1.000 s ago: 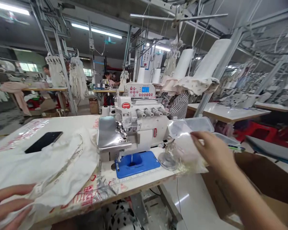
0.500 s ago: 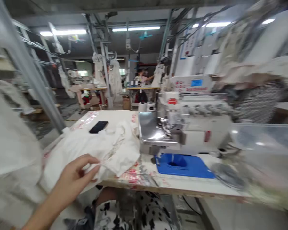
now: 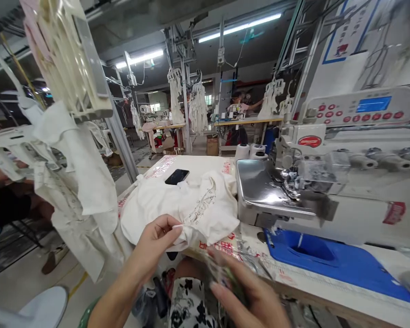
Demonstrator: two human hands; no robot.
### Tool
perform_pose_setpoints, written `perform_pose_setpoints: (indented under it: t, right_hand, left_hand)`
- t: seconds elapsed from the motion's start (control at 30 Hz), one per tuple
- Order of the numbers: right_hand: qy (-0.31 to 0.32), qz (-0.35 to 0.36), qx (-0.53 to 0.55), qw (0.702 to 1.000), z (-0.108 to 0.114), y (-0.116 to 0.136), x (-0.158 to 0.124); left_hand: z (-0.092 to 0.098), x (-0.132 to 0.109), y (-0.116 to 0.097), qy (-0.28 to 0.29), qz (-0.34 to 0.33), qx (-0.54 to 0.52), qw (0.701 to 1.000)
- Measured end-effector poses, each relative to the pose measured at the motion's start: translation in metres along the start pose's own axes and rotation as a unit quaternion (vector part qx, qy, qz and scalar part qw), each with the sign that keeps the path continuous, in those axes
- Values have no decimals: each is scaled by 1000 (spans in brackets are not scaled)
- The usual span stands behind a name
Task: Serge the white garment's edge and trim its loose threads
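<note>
My left hand (image 3: 153,248) is nearest, its fingers (image 3: 172,228) closed in a pinch on a fold of the white garment (image 3: 205,212). The garment lies bunched on the surface (image 3: 194,166), its printed line of stitching facing up. My right hand (image 3: 249,291), lower and to the right, is blurred. Its fingers (image 3: 232,303) curl at a wad of crinkled clear plastic (image 3: 222,273), and the blur hides whether they grip it. Below both hands are my floral trousers (image 3: 187,300). To the right, a blue plate (image 3: 314,255) is set into the surface in front of the sewing machine (image 3: 345,182), whose steel cover (image 3: 263,191) stands just beside the garment. Beyond the garment lies a black phone (image 3: 176,176), and thread cones (image 3: 249,151) stand near the far edge. At left, white garments (image 3: 78,182) hang close by. Far off, a co-worker (image 3: 239,109) stands at another table (image 3: 248,121).
</note>
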State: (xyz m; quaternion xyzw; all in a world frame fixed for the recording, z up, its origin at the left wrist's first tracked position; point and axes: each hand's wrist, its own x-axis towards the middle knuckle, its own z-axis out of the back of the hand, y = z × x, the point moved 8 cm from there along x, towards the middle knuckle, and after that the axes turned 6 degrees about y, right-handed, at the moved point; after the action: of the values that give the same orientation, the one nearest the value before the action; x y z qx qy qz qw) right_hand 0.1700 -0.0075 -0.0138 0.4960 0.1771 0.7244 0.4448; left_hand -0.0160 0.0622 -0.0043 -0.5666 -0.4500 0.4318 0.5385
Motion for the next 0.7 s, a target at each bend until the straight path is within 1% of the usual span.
perform_pose_setpoints:
  t: [0.07, 0.1, 0.13, 0.2, 0.3, 0.47, 0.7]
  right_hand:
    - [46, 9, 52, 998, -39, 6, 15]
    - [63, 7, 65, 996, -54, 7, 21]
    - [76, 2, 65, 995, -65, 6, 26]
    - [95, -1, 39, 995, -75, 5, 32]
    - [108, 6, -11, 994, -73, 2, 35]
    - [105, 44, -70, 991, -70, 9, 37]
    - [95, 56, -131, 985, -69, 15, 40]
  left_hand:
    - [2, -5, -2, -5, -4, -20, 1000]
    - [4, -7, -3, -4, -4, -28, 1000]
    - [6, -10, -3, -3, -5, -32, 999]
    - [9, -12, -4, -3, -8, -33, 999]
    - [13, -13, -3, -14, -9, -34, 999]
    - [15, -11, -6, -27, -9, -19, 999]
    - [15, -11, -9, -22, -19, -9, 1000]
